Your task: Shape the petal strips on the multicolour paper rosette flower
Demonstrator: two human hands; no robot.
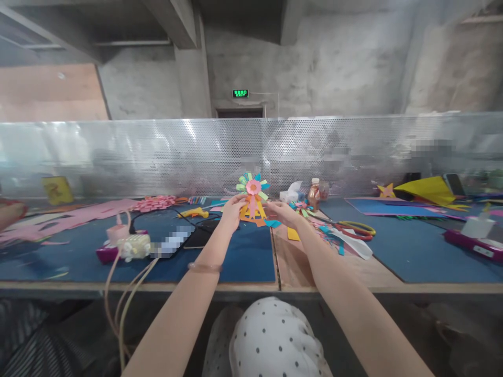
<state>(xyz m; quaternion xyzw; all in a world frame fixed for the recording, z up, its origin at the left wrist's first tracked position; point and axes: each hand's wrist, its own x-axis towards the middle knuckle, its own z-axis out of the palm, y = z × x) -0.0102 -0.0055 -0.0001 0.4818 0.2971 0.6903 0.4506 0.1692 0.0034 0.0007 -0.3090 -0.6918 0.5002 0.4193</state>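
Observation:
Ahead of me, a paper flower (253, 187) stands upright above the table. It has a pink layered centre, green, blue and cream strips fanned around it, and pink and orange paper tails hanging below. My left hand (234, 208) has its fingers closed on the flower's left lower edge; the fingertips are partly hidden. On the other side, my right hand (283, 211) reaches toward the tails with its fingers apart and slightly bent. Its tips are close to the strips, and I cannot tell whether they touch. A blue paper scrap (272, 223) lies below it.
Red-and-yellow scissors (356, 229) and cut strips lie at the right, with a bottle (315, 195) behind. At the left are a phone (175, 241), a power strip (108, 253) with cables, and pink paper (84, 217). A perforated metal screen (173, 157) closes the back. Another person's hand (11, 213) shows far left.

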